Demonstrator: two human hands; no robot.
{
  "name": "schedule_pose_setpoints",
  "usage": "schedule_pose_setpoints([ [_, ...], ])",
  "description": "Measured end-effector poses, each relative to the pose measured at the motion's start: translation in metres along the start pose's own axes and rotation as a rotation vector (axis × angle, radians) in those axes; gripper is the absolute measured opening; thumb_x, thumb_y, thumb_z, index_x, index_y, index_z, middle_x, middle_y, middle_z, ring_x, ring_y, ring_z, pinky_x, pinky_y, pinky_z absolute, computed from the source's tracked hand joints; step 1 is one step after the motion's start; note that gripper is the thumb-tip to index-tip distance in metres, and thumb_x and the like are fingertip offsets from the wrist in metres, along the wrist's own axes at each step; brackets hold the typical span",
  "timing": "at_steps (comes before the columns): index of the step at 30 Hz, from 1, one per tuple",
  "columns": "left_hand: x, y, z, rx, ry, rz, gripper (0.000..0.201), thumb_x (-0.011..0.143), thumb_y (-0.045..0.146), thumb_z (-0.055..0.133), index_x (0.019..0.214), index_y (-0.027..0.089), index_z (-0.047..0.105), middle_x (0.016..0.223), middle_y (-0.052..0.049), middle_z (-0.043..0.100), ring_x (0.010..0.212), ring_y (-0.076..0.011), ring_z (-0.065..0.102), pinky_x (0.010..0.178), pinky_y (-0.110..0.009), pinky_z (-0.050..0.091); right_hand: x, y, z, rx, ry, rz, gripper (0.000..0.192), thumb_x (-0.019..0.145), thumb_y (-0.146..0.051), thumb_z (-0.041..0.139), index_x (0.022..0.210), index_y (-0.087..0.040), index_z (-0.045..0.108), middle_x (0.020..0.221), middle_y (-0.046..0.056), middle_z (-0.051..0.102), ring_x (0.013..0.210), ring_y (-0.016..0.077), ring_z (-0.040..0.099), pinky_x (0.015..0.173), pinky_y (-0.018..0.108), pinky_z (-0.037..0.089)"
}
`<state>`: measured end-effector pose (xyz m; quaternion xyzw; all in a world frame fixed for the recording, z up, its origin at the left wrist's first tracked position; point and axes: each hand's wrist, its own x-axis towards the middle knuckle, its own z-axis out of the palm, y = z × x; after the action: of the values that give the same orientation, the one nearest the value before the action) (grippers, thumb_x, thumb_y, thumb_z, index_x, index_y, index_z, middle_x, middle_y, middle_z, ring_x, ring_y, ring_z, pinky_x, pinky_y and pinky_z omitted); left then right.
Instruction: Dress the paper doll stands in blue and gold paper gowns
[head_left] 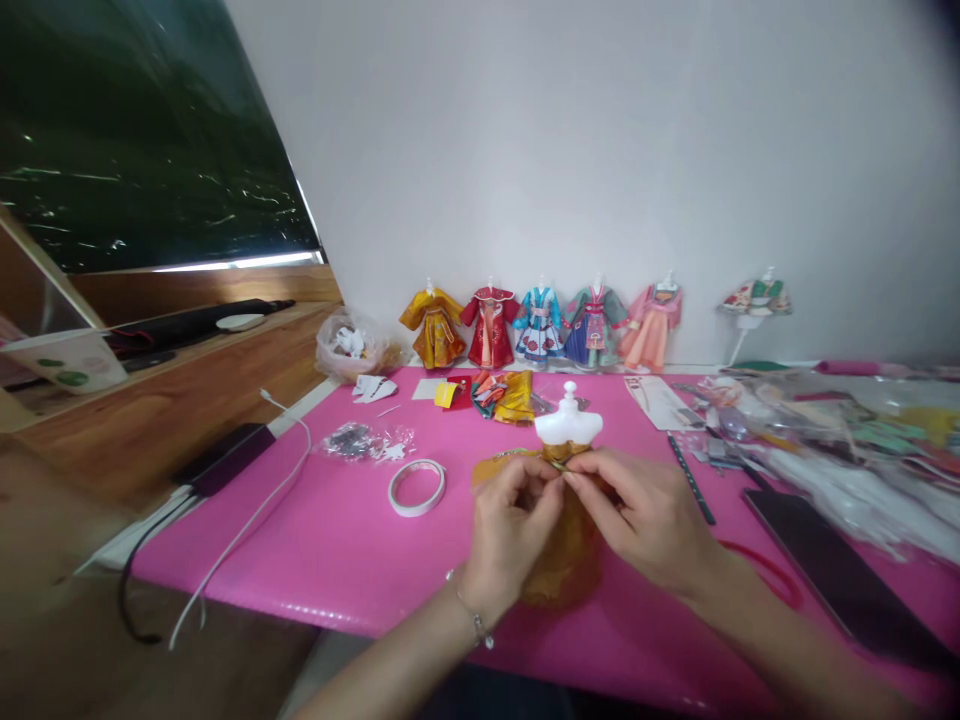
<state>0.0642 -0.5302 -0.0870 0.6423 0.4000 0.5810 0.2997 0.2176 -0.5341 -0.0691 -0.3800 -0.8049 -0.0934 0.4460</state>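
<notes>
A white doll bust point(568, 423) lies on the pink table cover point(330, 545) with a golden paper skirt point(566, 560) around its waist. My left hand point(514, 530) and my right hand point(637, 515) meet at the waist, fingertips pinching the gold paper there. The skirt spreads toward me beneath both hands and is partly hidden by them. A roll of white tape point(417, 487) lies just left of my left hand.
Several dressed paper dolls point(540, 325) stand along the back wall, one more point(756, 298) at the right. Folded papers point(502, 395), a plastic bag point(349, 345), a black pen point(691, 480), a dark tablet point(832, 565), wrapped supplies point(840, 430) and cables point(240, 520) surround the work.
</notes>
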Motion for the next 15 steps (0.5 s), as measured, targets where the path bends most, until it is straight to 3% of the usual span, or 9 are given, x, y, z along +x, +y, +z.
schedule_pose_setpoints([
  [7,-0.002,0.004,-0.004,-0.078,-0.03,-0.109,0.007,0.08,0.02,0.061,0.076,0.019,0.054,0.058,0.006,0.048,0.05,-0.0081,0.041,0.047,-0.018,0.032,0.001,-0.002,-0.001,0.041,-0.017,0.034,0.015,0.096,-0.022,0.051,0.086,-0.02,0.062,0.068,-0.002,0.068,0.058,0.0126,0.063,0.057,0.025,0.041],
  [10,-0.006,-0.002,-0.004,0.007,0.005,-0.024,0.005,0.08,0.021,0.063,0.083,0.019,0.06,0.054,0.008,0.045,0.047,-0.008,0.039,0.046,-0.019,0.031,0.001,-0.002,0.0,0.051,-0.032,0.057,0.016,0.097,-0.022,0.049,0.088,-0.02,0.062,0.07,-0.001,0.069,0.059,0.0129,0.064,0.057,0.025,0.041],
  [15,-0.005,-0.006,0.001,0.191,0.04,0.137,0.007,0.082,0.019,0.063,0.075,0.019,0.066,0.054,0.005,0.052,0.048,-0.0083,0.044,0.05,-0.02,0.035,0.0,0.0,-0.001,0.054,-0.043,0.075,0.015,0.096,-0.021,0.048,0.088,-0.019,0.061,0.07,-0.001,0.068,0.06,0.0134,0.064,0.058,0.025,0.041],
])
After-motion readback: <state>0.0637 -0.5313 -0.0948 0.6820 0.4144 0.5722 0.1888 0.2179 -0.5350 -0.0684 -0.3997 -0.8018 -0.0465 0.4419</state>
